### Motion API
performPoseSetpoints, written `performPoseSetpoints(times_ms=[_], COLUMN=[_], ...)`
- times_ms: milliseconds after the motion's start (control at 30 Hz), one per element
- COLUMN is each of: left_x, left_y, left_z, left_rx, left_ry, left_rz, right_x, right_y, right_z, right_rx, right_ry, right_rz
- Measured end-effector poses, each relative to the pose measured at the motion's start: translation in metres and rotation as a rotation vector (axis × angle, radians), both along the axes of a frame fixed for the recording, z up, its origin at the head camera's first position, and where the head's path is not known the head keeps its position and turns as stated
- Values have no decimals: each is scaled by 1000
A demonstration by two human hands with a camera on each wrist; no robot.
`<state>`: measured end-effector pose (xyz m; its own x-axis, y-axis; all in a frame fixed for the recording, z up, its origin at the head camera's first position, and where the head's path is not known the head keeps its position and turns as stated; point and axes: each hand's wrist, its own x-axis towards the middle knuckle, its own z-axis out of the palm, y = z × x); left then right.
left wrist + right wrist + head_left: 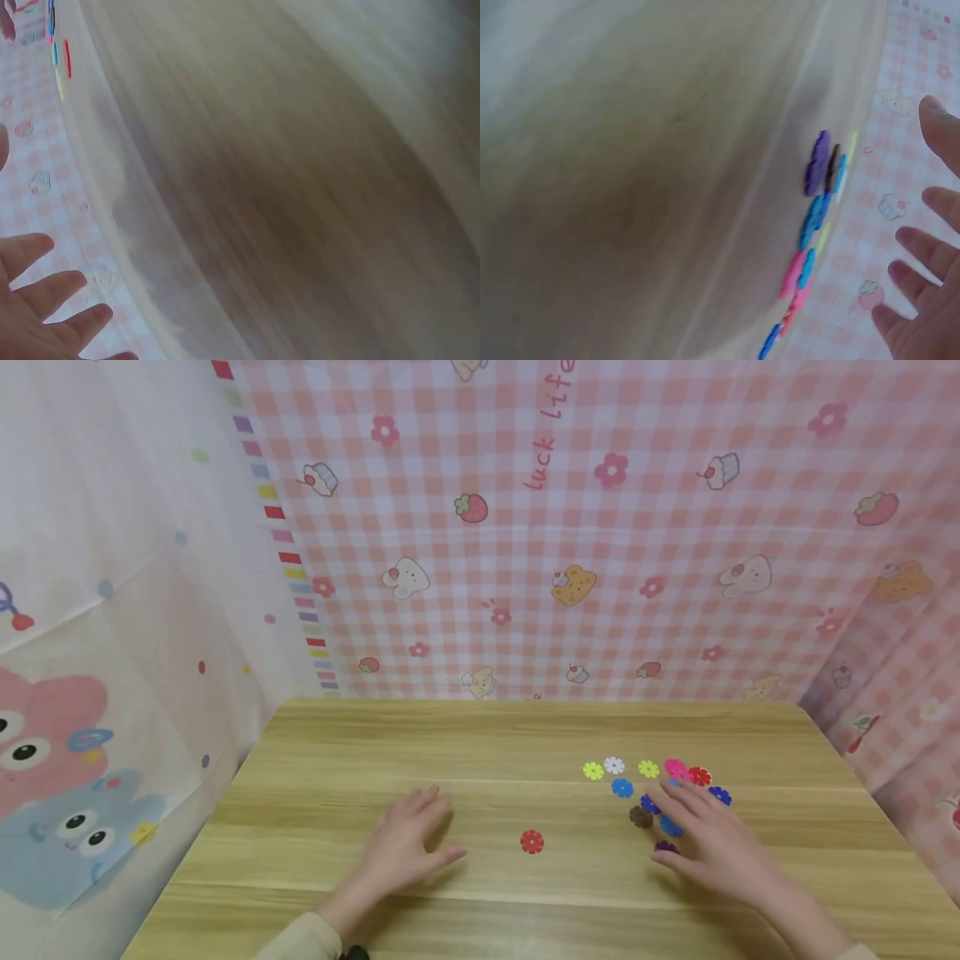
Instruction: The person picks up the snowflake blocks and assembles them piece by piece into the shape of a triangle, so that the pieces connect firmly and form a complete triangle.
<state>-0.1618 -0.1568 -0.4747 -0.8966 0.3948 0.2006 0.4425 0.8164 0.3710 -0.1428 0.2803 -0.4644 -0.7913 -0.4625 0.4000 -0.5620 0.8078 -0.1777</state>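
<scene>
Holding left hand (405, 842) above wooden table (450, 735), left of red disc (532, 842), with fingers spread and thumb out toward it. Holding right hand (712, 843) above cluster of coloured discs (622, 787), also with fingers spread, hiding parts of several in head view, with thumb tip overlapping purple disc (665, 846). Showing red disc flat on wood between both hands, nearer left thumb.
</scene>
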Motion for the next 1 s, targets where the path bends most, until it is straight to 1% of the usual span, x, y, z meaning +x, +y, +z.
performPoseSetpoints(times_ms=[100, 200, 333, 433, 533, 600, 800, 900, 1000], left_x=[-2, -4, -6, -7, -8, -9, -9, -11, -12], left_y=[11, 25, 43, 57, 69, 75, 88, 91, 92], left_z=[0, 2, 4, 4, 2, 0, -7, -12, -15], left_rx=[79, 153, 225, 262, 270, 257, 264, 252, 225], left_ry=[-2, -16, -44, -80, -113, -133, -235, -242, -217], left_rz=[-38, -74, -127, -148, -144, -135, -102, -87, -86], right_x=[0, 0, 1, 2, 4, 5, 6, 7, 7], right_y=[5, 9, 16, 20, 25, 27, 32, 34, 36], right_z=[-4, -8, -12, -12, -12, -12, -14, -16, -20], right_rx=[-38, -71, -122, -146, -155, -162, -155, -155, -163], right_ry=[-7, 5, 36, 27, 4, -8, 28, 43, 7], right_rz=[17, 35, 56, 41, 14, 2, -14, 2, 20])
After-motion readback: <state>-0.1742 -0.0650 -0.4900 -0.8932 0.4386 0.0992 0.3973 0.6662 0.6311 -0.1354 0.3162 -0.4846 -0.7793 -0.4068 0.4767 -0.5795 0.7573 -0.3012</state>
